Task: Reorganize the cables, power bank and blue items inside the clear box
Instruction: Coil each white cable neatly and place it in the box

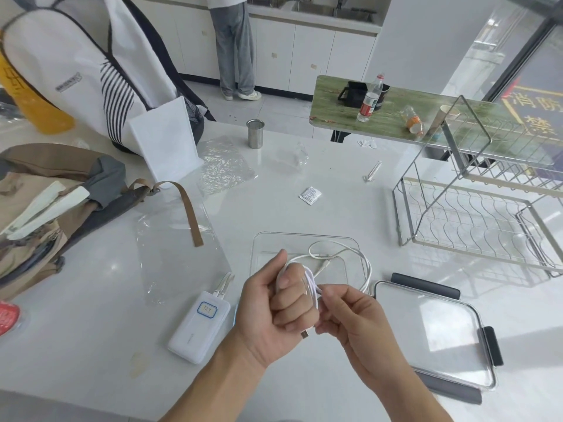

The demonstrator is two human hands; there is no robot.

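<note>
Above the clear box (304, 239), hands half-hide the white cable (362, 263).

The left hand (280, 303) hides part of the white cable (341, 257); label (207, 309) writing unclear.

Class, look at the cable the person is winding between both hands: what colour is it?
White. The cable shows best in the head view, looped above the clear box.

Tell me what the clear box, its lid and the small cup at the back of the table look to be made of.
Clear rectangular box: glossy transparent plastic, probably; the table shows through. Clear lid with dark clips: likely the same plastic. Small cylindrical metal cup: looks like brushed steel, grey sheen.
</note>
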